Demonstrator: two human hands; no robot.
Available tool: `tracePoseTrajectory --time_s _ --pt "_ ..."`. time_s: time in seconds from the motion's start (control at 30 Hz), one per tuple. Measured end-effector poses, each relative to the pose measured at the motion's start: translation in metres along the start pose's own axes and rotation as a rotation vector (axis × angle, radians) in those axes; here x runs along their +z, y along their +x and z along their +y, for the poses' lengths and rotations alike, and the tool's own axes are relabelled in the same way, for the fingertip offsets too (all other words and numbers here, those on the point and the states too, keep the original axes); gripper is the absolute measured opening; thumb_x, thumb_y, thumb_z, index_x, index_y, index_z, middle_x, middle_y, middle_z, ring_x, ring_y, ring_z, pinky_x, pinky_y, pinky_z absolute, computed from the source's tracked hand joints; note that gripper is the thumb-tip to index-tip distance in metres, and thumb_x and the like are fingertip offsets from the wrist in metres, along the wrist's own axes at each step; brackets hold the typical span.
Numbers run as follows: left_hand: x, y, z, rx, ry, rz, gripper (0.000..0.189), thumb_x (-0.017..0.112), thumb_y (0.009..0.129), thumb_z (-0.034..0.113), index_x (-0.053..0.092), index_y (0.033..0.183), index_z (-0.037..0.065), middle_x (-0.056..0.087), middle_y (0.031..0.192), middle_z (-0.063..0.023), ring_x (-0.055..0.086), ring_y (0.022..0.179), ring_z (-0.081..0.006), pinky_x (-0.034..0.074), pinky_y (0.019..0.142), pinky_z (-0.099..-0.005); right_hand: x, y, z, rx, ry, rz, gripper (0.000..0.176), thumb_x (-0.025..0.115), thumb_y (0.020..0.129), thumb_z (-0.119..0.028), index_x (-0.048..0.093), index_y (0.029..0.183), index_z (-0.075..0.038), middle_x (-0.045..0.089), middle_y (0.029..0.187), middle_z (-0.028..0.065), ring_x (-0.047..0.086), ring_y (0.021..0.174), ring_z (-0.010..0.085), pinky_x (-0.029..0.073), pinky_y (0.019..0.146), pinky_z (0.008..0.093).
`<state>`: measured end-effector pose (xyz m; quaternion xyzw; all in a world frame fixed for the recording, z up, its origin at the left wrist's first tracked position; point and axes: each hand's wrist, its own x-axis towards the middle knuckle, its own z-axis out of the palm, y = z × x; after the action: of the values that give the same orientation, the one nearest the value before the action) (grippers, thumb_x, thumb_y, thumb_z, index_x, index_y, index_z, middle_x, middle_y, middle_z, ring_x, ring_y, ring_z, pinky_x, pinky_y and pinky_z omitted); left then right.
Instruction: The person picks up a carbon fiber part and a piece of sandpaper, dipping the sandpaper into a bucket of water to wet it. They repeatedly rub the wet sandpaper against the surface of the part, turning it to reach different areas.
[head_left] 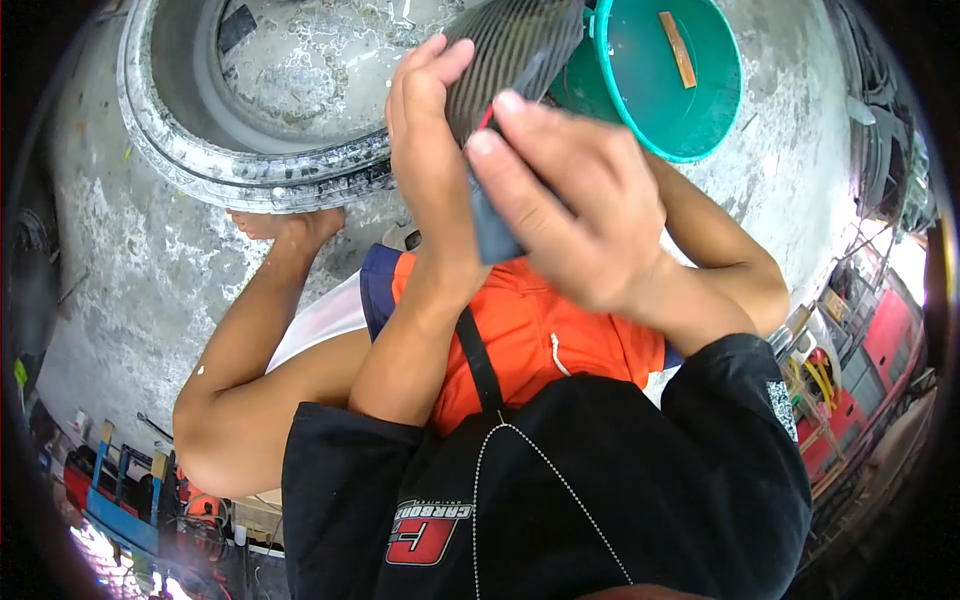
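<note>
My left hand (425, 150) grips the edge of a dark, curved piece (510, 50) with a ribbed, striped surface, thumb and fingers raised along its left side. The piece is tilted, and its top runs out of view. Close in front of it, my right hand (590, 195) is closed, thumb and forefinger pinching a small red-edged thing (486, 117) against the lower part of the piece. Most of that red-edged thing is hidden by my fingers. Below the fingers shows a smooth dark blue-grey end (494, 232), which overlaps my left wrist.
A large grey-and-black ring-shaped rim (265, 168) stands on the stained concrete floor (110, 260) at the left. Just right of the striped piece is a green bucket (628, 125) with a wooden strip (678, 50) in it. My bent legs flank my hands. Clutter lines both sides.
</note>
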<state>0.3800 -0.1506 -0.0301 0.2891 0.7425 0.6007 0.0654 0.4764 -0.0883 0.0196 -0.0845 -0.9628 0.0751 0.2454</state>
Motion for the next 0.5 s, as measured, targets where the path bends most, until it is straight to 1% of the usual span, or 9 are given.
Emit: tracePoseTrajectory --time_s 0.07,0.1,0.2,0.23,0.27,0.33,0.37,0.4,0.5 --pt "0.002 0.0 -0.019 0.046 -0.098 -0.086 0.053 0.08 0.075 0.017 0.061 0.122 0.001 0.06 0.132 -0.0248 0.058 0.123 -0.0417 0.043 0.107 -0.0472 0.003 0.004 0.035 -0.06 0.012 -0.008 0.044 0.068 0.075 -0.014 0.069 0.117 0.0 0.068 0.121 0.0194 0.068 0.103 0.0313 0.054 0.076 0.0396" --pt "0.002 -0.003 -0.018 -0.011 -0.089 -0.088 0.053 0.079 0.077 0.017 0.06 0.124 0.0 0.06 0.133 -0.0246 0.057 0.125 -0.0411 0.043 0.108 -0.0471 0.002 0.01 0.039 0.143 0.017 -0.054 0.044 0.069 0.075 -0.015 0.069 0.116 0.0 0.068 0.12 0.0194 0.068 0.105 0.0317 0.054 0.075 0.0385" --pt "-0.004 -0.004 -0.028 0.028 -0.092 -0.112 0.053 0.079 0.079 0.017 0.06 0.125 0.0 0.06 0.132 -0.0251 0.057 0.126 -0.0409 0.042 0.109 -0.0473 0.003 0.009 0.01 0.077 0.048 -0.003 0.044 0.069 0.074 -0.015 0.068 0.115 0.001 0.068 0.121 0.0207 0.068 0.103 0.0314 0.054 0.075 0.0368" --pt "-0.003 -0.002 -0.018 0.131 -0.145 -0.017 0.053 0.079 0.08 0.016 0.06 0.126 0.0 0.06 0.132 -0.0249 0.058 0.125 -0.041 0.042 0.109 -0.0474 -0.005 0.009 -0.006 0.043 0.073 -0.016 0.042 0.067 0.074 -0.006 0.074 0.115 0.002 0.071 0.12 0.0227 0.071 0.099 0.0339 0.058 0.08 0.0385" --pt "0.0 -0.005 -0.028 0.071 -0.055 -0.055 0.051 0.078 0.08 0.013 0.06 0.126 0.0 0.061 0.132 -0.0242 0.058 0.124 -0.041 0.043 0.109 -0.047 -0.009 0.008 -0.009 0.038 0.094 -0.055 0.041 0.067 0.073 -0.005 0.075 0.113 0.002 0.071 0.119 0.023 0.071 0.099 0.0344 0.058 0.079 0.0383" --pt "-0.003 -0.001 -0.021 0.069 -0.058 -0.118 0.05 0.076 0.08 0.011 0.06 0.126 -0.001 0.061 0.132 -0.024 0.058 0.124 -0.0409 0.043 0.109 -0.0467 0.006 0.001 0.025 0.051 0.135 0.043 0.042 0.066 0.072 -0.002 0.075 0.113 0.0 0.072 0.12 0.0204 0.071 0.1 0.0326 0.057 0.078 0.0369" --pt "0.001 -0.002 -0.02 0.024 -0.07 -0.088 0.05 0.075 0.08 0.01 0.06 0.126 -0.001 0.061 0.132 -0.024 0.058 0.124 -0.041 0.043 0.109 -0.0466 0.004 0.008 0.044 0.174 0.058 -0.032 0.047 0.067 0.069 0.0 0.074 0.115 -0.003 0.072 0.122 0.0175 0.071 0.1 0.0305 0.057 0.08 0.037" --pt "0.005 -0.003 -0.019 -0.023 -0.079 -0.059 0.05 0.074 0.079 0.009 0.06 0.126 -0.001 0.061 0.132 -0.0239 0.058 0.124 -0.041 0.043 0.109 -0.0465 0.017 0.003 0.072 0.22 0.02 0.055 0.053 0.067 0.068 0.001 0.072 0.12 -0.005 0.072 0.125 0.0153 0.071 0.102 0.0291 0.057 0.082 0.0365" --pt "-0.001 -0.001 -0.02 0.017 -0.065 -0.086 0.049 0.073 0.079 0.01 0.06 0.126 -0.001 0.06 0.134 -0.0236 0.058 0.126 -0.0399 0.043 0.109 -0.0466 0.011 0.011 0.033 0.189 0.08 0.018 0.05 0.069 0.069 -0.004 0.071 0.12 -0.003 0.071 0.124 0.0188 0.071 0.101 0.0305 0.057 0.081 0.0397"
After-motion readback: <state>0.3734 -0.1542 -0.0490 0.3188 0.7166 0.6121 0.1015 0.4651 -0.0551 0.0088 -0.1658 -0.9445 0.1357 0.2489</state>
